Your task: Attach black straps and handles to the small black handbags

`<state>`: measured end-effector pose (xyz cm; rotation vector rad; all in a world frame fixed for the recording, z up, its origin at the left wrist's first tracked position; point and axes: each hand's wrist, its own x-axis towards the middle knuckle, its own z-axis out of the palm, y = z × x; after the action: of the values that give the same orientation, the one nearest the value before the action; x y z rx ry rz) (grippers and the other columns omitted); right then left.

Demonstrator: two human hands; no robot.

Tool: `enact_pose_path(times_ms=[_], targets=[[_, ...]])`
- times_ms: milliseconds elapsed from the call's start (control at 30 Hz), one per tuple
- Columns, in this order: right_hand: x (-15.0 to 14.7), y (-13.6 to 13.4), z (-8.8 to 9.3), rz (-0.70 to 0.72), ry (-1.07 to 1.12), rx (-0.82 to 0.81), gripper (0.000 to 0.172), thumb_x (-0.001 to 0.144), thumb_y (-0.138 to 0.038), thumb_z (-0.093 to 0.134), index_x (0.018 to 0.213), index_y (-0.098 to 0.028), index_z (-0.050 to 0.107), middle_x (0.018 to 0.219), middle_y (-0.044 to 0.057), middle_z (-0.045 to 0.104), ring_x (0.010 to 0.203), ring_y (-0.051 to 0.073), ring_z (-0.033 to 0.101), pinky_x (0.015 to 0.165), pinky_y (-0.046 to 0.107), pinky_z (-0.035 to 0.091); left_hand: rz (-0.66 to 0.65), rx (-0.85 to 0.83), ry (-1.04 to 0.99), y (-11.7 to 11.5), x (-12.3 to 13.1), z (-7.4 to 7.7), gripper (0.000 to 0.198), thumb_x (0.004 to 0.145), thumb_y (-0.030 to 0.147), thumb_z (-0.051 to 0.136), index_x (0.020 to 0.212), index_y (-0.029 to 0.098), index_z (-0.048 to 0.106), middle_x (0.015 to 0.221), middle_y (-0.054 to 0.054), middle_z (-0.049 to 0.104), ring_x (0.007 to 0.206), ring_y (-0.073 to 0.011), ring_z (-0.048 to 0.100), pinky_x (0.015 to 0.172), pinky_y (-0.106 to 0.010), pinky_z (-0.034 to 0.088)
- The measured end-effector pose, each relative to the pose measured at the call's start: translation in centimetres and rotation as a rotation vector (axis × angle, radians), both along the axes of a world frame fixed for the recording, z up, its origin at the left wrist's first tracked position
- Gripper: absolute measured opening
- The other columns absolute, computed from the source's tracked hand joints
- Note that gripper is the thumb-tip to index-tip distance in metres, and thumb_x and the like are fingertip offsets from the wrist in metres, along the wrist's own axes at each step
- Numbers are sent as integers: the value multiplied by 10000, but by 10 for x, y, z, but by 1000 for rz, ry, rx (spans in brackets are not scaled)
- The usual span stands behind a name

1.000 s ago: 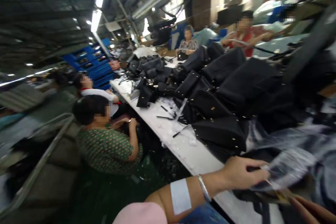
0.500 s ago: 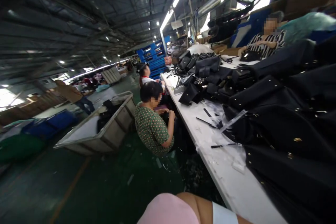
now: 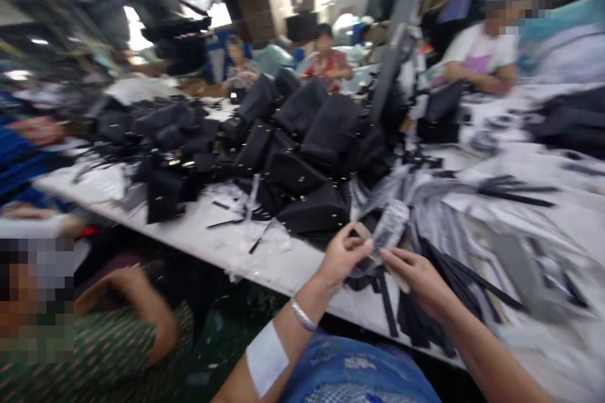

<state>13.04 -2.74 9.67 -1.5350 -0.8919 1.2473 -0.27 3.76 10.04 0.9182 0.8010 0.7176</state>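
Above the near edge of the white table, a small clear plastic packet [image 3: 390,225] is between my two hands; what is inside is blurred. My left hand [image 3: 344,255], with a silvery bracelet at the wrist, pinches its lower left part between thumb and fingers. From the right, the thumb and fingertips of my right hand [image 3: 418,274] close on its lower end. Right behind my hands lies a pile of black bags [image 3: 307,201] with gold-coloured studs. Dark strips [image 3: 388,308] hang over the table edge beneath my hands.
Grey and black strips [image 3: 454,252] spread across the table [image 3: 288,267] to the right. A co-worker in a patterned green top [image 3: 94,340] sits close at my left. Several other people work across the table. Plastic scraps [image 3: 278,236] lie left of my hands.
My view has swung right from the aisle and cart to the table. Both my hands now show, pinching the plastic packet; before, only part of one arm was visible.
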Motion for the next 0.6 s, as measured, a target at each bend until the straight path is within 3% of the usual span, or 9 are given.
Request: enact_pose_path(times_ms=[100,200,300,400,600], targets=[[14,-25,1,-92,425,8,468,832,-551,592,963,-126,736,906,107,716,840,223,655,820,363,526,-56,92,13,9,2,-5,392,734,369,743,1030,122,674,967,-94,711,899,-189,645,822,-287,477],[7,-24,-6,-185,632,123,353,747,-431,730,971,-159,745,979,89,716,893,202,651,906,356,499,-21,129,65,6,-2,-2,334,742,374,733,967,132,678,927,-66,716,853,-159,639,805,-260,465],[-7,-22,-8,-210,614,205,349,714,-313,781,1035,-183,735,1045,74,707,969,212,636,958,371,469,-29,140,83,0,-2,1,330,760,361,720,989,132,658,928,-70,715,861,-162,642,811,-268,466],[-16,-25,-5,-223,548,242,341,786,-349,723,1089,-193,718,1063,74,708,1013,233,625,995,412,438,-54,162,85,-2,0,5,303,779,344,704,988,131,647,938,-81,713,877,-169,644,824,-281,471],[-21,-21,-7,-362,399,185,363,734,-393,759,1011,-161,733,1029,97,718,936,252,641,886,395,492,-47,226,151,-3,-1,6,302,753,316,722,988,138,654,966,-93,711,910,-186,649,825,-280,482]])
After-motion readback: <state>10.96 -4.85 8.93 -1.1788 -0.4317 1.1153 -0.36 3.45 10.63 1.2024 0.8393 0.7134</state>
